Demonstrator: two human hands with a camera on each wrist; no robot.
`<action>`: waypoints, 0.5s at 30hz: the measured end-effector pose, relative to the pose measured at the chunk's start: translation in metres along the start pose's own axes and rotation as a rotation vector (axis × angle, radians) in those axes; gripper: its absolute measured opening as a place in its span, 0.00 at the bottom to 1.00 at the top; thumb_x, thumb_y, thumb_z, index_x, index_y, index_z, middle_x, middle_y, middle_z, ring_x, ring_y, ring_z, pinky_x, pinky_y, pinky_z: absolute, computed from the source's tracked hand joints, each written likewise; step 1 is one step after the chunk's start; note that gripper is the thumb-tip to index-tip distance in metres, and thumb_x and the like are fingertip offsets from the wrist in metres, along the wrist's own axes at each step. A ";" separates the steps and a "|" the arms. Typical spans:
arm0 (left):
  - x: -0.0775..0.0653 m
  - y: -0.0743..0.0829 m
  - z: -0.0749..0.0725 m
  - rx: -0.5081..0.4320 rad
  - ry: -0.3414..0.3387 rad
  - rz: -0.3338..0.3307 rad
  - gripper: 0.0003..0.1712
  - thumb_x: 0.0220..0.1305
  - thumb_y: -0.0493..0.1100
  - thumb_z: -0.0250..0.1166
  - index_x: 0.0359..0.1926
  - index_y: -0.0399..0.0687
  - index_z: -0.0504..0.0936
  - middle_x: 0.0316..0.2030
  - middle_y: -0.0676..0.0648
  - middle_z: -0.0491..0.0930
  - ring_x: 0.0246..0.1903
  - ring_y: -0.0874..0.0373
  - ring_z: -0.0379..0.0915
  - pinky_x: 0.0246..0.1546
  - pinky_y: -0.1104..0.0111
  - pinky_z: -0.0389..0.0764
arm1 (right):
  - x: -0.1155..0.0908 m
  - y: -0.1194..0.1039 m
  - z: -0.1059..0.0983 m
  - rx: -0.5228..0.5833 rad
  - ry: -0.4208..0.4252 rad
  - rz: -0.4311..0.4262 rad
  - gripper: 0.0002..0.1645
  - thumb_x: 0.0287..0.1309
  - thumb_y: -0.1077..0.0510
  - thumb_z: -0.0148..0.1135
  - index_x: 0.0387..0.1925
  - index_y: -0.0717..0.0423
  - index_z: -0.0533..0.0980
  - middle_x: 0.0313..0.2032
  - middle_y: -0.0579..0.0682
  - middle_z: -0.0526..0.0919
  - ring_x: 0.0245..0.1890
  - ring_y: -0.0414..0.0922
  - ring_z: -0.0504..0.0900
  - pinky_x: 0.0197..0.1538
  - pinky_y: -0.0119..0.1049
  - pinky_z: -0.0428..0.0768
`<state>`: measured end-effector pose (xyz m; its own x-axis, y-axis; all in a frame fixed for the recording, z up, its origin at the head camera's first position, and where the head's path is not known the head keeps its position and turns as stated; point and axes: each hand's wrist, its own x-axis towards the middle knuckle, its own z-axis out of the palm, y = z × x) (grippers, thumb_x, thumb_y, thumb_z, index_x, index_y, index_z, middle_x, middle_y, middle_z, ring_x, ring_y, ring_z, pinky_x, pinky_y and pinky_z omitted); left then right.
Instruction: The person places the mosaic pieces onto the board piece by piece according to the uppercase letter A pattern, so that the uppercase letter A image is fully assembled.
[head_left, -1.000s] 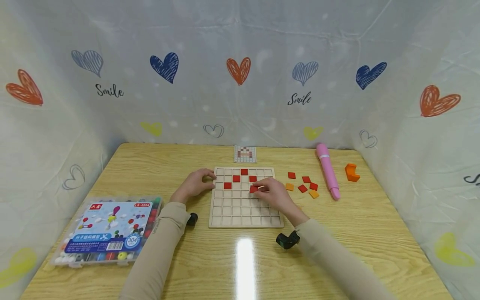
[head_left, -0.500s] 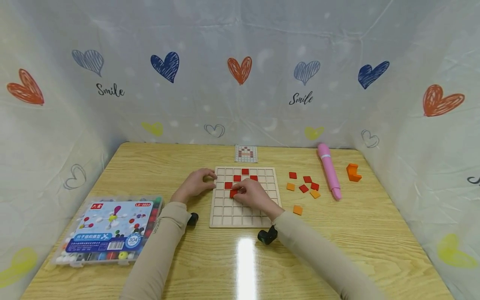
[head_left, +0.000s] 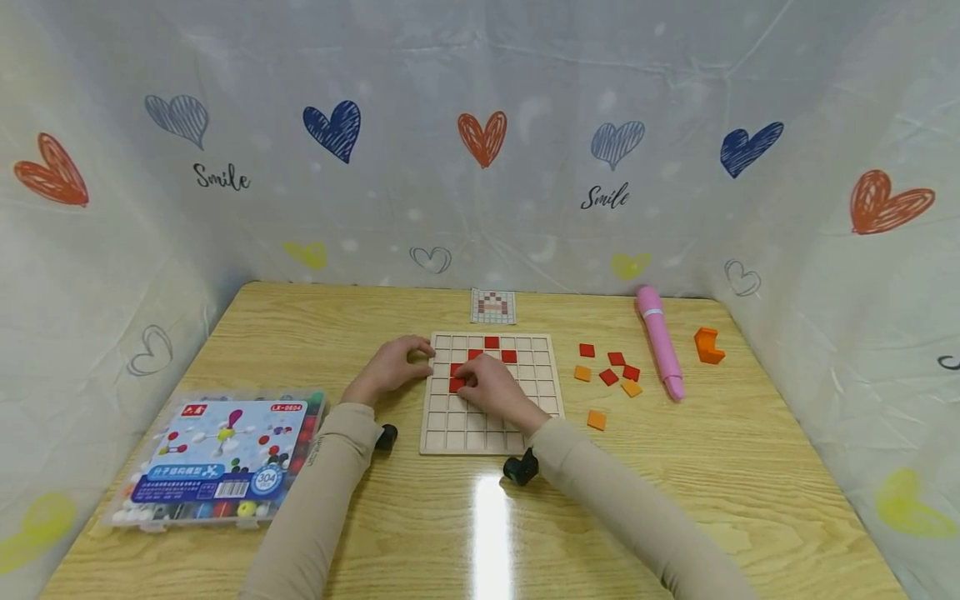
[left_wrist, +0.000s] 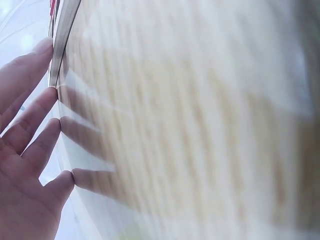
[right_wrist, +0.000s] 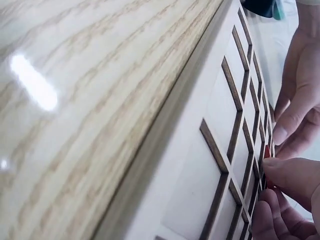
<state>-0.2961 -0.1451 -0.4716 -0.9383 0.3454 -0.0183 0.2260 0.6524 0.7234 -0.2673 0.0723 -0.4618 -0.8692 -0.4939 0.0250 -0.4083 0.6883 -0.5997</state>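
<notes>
White curtain (head_left: 405, 192) printed with hearts and the word Smile hangs behind a wood-grain table (head_left: 615, 517). On its left side lies a clear-edged case (head_left: 217, 450) with a blue label, and near its middle a square wooden grid board (head_left: 454, 440). The left hand (head_left: 392, 367) is unclenched, fingertips resting at the board's left edge, grasping nothing. The right hand (head_left: 497, 390) reaches over the board, thumb and fingers pinched together. A pink rod (head_left: 660, 340) lies to the right, a small printed card (head_left: 492, 307) beyond the board, an orange bracket (head_left: 708, 346) beside the rod. Loose tiles (head_left: 608, 377), four red and three orange, lie between board and rod. The red tile (head_left: 457, 385) in the right hand's pinch is at the second column, fourth row from the far edge; whether it is fully seated cannot be told.
</notes>
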 end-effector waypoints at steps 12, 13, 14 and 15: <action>0.002 -0.001 0.001 0.007 -0.008 0.004 0.16 0.63 0.39 0.68 0.51 0.40 0.81 0.63 0.38 0.72 0.67 0.40 0.60 0.69 0.49 0.59 | -0.002 -0.004 0.000 -0.028 0.015 -0.001 0.12 0.58 0.65 0.65 0.44 0.62 0.83 0.40 0.53 0.82 0.40 0.45 0.76 0.43 0.35 0.78; 0.002 -0.001 0.000 0.005 -0.009 0.000 0.16 0.63 0.39 0.68 0.51 0.40 0.81 0.63 0.38 0.72 0.67 0.40 0.60 0.69 0.49 0.59 | -0.002 -0.004 0.000 -0.028 0.016 0.000 0.11 0.58 0.65 0.65 0.44 0.62 0.83 0.40 0.53 0.82 0.40 0.45 0.76 0.44 0.36 0.78; 0.002 -0.001 0.000 0.002 -0.010 -0.004 0.16 0.63 0.39 0.68 0.51 0.40 0.82 0.63 0.38 0.72 0.67 0.41 0.60 0.69 0.49 0.59 | -0.002 -0.004 0.000 -0.027 0.017 0.001 0.11 0.58 0.65 0.65 0.44 0.62 0.83 0.40 0.52 0.82 0.41 0.45 0.76 0.44 0.36 0.78; 0.002 -0.001 0.000 0.005 -0.011 -0.004 0.16 0.63 0.39 0.68 0.51 0.40 0.81 0.63 0.38 0.72 0.67 0.40 0.60 0.69 0.49 0.59 | -0.002 -0.004 0.000 -0.023 0.018 0.000 0.11 0.58 0.65 0.65 0.44 0.62 0.83 0.40 0.53 0.82 0.41 0.45 0.76 0.44 0.36 0.79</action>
<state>-0.2981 -0.1447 -0.4721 -0.9364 0.3498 -0.0287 0.2233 0.6569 0.7202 -0.2637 0.0705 -0.4591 -0.8739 -0.4845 0.0390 -0.4143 0.7005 -0.5811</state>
